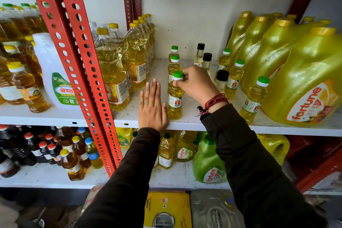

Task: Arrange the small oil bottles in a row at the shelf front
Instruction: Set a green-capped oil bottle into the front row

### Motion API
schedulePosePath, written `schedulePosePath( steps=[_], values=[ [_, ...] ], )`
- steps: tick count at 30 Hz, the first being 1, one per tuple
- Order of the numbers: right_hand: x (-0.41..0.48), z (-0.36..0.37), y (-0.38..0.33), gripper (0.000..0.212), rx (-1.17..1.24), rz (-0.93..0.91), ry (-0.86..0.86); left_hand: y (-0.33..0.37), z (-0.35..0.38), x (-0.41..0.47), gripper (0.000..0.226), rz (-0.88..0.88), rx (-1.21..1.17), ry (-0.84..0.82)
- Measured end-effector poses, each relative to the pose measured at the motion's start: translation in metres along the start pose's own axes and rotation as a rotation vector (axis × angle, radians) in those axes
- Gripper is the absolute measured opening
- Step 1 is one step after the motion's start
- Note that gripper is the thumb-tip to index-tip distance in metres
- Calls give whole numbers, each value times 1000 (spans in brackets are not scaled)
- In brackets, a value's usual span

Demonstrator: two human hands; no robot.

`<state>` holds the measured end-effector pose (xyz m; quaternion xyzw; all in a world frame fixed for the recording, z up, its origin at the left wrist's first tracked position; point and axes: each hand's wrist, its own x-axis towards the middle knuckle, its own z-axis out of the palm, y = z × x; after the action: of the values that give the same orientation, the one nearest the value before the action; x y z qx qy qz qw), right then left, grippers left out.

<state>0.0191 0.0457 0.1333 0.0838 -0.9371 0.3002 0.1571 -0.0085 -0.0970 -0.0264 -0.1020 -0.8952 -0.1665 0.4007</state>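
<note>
My right hand (196, 84) grips the green cap and neck of a small oil bottle (174, 102) standing upright near the front of the white shelf (185, 125). My left hand (152, 106) lies flat and open on the shelf, its thumb side touching that bottle. Two more green-capped small bottles (174, 65) stand in a line behind it. Other small bottles stand to the right: one at the front (253, 100), two further back (234, 79), and three black-capped ones (221, 79).
Tall clear oil bottles (114, 72) crowd the shelf's left side next to a red perforated upright (81, 65). Large yellow jugs (305, 79) fill the right. Lower shelves hold more bottles and a green jug (209, 161).
</note>
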Motion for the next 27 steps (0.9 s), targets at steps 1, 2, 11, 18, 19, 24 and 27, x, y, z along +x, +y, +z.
schedulePosePath(
  steps=[1, 2, 11, 18, 19, 24, 27],
  values=[
    [-1, -1, 0, 33, 1, 0, 0, 0, 0, 0, 70, 1, 0, 0],
    [-2, -1, 0, 33, 0, -1, 1, 1, 0, 0, 70, 1, 1, 0],
    [-8, -1, 0, 33, 14, -2, 19, 0, 1, 0, 70, 3, 9, -8],
    [-13, -2, 3, 30, 74, 3, 58, 1, 0, 0, 70, -3, 17, -8],
    [-14, -1, 3, 31, 78, 6, 58, 2, -1, 1, 70, -7, 10, -15],
    [-17, -2, 2, 33, 114, 17, 63, 4, -8, 1, 70, -26, -11, -44],
    [-20, -5, 3, 34, 123, -4, 79, 8, -14, 2, 70, -25, -39, -52]
  ],
)
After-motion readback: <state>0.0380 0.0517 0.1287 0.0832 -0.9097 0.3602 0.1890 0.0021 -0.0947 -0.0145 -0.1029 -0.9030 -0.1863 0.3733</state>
